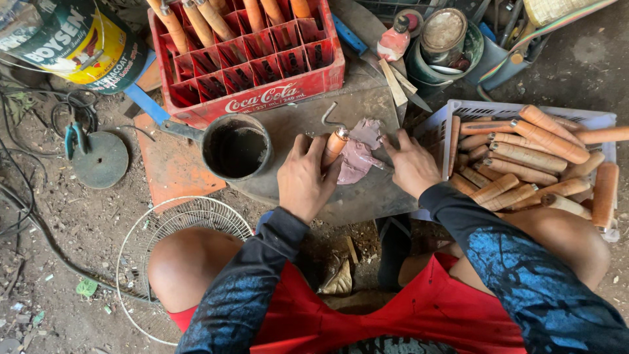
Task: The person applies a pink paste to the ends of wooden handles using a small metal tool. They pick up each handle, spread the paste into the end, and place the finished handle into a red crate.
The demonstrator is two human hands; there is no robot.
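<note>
Knees spread, a squatting person works over a grey slab (367, 196). The left hand (303, 180) grips an orange wooden handle (334, 147), apparently steadying its metal-capped end, while the right hand (411, 164) presses flat on a pinkish rag (357, 157) as if pinning it. Finished-looking handles fill a white basket (452, 108) within reach. Beyond stand a blackened pot (236, 149), a red bottle crate (262, 92) lettered white, and a yellow-labelled paint can (78, 39).
</note>
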